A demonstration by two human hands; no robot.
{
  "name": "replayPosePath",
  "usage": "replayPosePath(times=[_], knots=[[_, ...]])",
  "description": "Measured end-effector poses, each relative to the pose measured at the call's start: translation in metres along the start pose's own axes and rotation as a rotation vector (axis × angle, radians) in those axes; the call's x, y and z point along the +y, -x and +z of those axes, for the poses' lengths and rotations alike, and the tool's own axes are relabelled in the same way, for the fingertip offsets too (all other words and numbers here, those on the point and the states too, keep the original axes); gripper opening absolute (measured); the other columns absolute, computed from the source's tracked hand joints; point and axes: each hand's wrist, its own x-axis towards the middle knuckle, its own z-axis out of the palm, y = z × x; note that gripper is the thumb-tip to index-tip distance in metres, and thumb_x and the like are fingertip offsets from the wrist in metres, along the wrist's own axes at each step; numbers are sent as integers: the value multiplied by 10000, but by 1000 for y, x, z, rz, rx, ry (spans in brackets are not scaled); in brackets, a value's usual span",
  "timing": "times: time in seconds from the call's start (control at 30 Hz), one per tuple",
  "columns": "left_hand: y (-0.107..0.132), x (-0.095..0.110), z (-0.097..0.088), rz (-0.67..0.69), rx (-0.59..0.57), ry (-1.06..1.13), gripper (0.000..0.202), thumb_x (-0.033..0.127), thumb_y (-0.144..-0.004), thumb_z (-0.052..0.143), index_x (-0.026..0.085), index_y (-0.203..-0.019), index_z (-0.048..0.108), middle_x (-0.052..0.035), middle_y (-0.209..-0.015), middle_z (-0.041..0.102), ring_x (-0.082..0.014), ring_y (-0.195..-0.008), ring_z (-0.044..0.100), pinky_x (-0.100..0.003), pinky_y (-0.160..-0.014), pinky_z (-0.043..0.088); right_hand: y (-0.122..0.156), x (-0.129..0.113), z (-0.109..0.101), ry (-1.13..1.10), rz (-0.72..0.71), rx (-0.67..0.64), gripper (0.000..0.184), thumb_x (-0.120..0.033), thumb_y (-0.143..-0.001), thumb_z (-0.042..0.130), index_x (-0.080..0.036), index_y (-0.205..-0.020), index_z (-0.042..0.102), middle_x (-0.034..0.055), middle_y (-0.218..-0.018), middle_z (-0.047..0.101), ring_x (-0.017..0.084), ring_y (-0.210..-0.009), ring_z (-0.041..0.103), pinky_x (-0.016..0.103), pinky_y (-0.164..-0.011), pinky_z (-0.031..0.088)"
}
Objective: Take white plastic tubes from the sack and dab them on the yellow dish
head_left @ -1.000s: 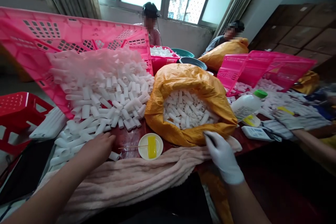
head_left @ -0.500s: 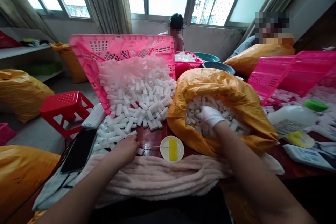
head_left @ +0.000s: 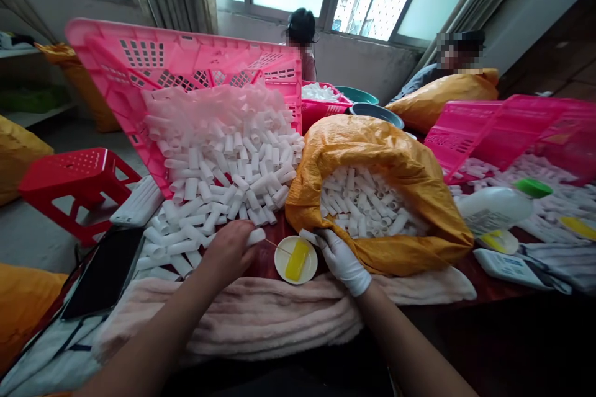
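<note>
Fingers (head_left: 243, 242) on our bare left hand (head_left: 226, 254) are closing on a short white tube (head_left: 256, 236), and fingers (head_left: 321, 240) on our right hand (head_left: 343, 262) are closing on another white tube (head_left: 308, 236). Our right hand is wearing a white glove (head_left: 349, 270). Both hands are resting near the front of the dark red desk (head_left: 496, 282), one on each side of a small white plate (head_left: 296, 260). A yellow bar (head_left: 297, 260) is sitting on the plate, and a thin stick (head_left: 274, 245) is lying with one end over the plate's edge, between our hands.

Just left of our left hand, a big heap of white tubes (head_left: 218, 161) is leaning on a tipped pink crate (head_left: 184, 56). To the right of the plate, an orange sack (head_left: 372, 149) is lying open and holding lots more white tubes (head_left: 367, 205). A soft pink towel (head_left: 233, 316) is lying along the near side of the desk.

Far right, a white bottle (head_left: 488, 208) with a green cap is lying near a second tipped pink crate (head_left: 465, 130). Two people (head_left: 302, 31) are working at the far end of the desk, near the windows.
</note>
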Motion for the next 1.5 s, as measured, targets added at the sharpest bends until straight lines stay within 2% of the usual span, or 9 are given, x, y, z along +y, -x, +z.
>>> replayPosePath(times=[0.1,0.3,0.47,0.67,0.83,1.03,1.13,1.3,1.5], knots=[[-15,2,16,149,-130,-75,167,255,-817,437,161,-913,535,-93,-979,619,-218,-978,542,-384,-958,337,2,0,-1,39,-36,16,276,-289,-873,420,-173,-1074,569,91,-1075,615,227,-1034,552,415,-973,407],[-14,3,29,116,-280,-104,206,333,-843,395,174,-816,523,-70,-783,616,-195,-759,575,-295,-687,413,8,3,2,9,-11,-8,285,-268,-871,427,-197,-1110,565,93,-1126,605,248,-1063,546,450,-983,402],[-8,2,28,60,-358,-76,163,323,-794,447,190,-744,525,-29,-704,592,-169,-707,574,-250,-609,372,2,2,6,-8,-34,-26,263,-244,-865,427,-189,-1069,585,80,-1097,609,224,-1045,547,422,-986,396],[-12,3,31,37,-348,-91,130,317,-772,483,197,-748,528,-23,-703,606,-171,-717,586,-243,-608,369,1,6,10,-51,-87,-84,240,-229,-847,471,-204,-1036,617,71,-1080,599,199,-1025,554,371,-943,434],[-9,3,30,12,-361,-106,127,312,-774,487,194,-760,531,-29,-710,608,-175,-722,591,-243,-607,374,3,10,10,-54,7,-37,277,-275,-867,447,-189,-1095,578,80,-1078,615,210,-1010,566,408,-948,432],[-9,2,31,12,-365,-117,130,317,-776,485,196,-756,527,-30,-711,610,-180,-717,590,-246,-593,360,6,15,10,-86,-24,-14,195,-246,-828,500,-210,-994,595,57,-1008,603,192,-959,574,371,-910,458],[-9,2,32,10,-360,-114,136,320,-779,479,194,-750,523,-31,-716,610,-179,-712,587,-248,-595,356,6,12,10,-52,-5,-32,227,-243,-860,443,-194,-1046,564,71,-1025,605,197,-975,568,386,-920,448],[-8,2,32,30,-338,-103,138,315,-784,467,194,-746,521,-37,-714,607,-184,-708,582,-254,-604,358,7,2,11,30,-67,-2,168,-219,-830,471,-193,-942,594,81,-994,578,212,-943,554,396,-894,452],[-7,2,32,33,-336,-123,147,320,-785,461,192,-745,523,-35,-713,607,-177,-702,577,-252,-605,356,8,2,13,45,-32,5,223,-216,-852,424,-181,-1021,565,87,-998,587,215,-954,553,403,-921,431]])
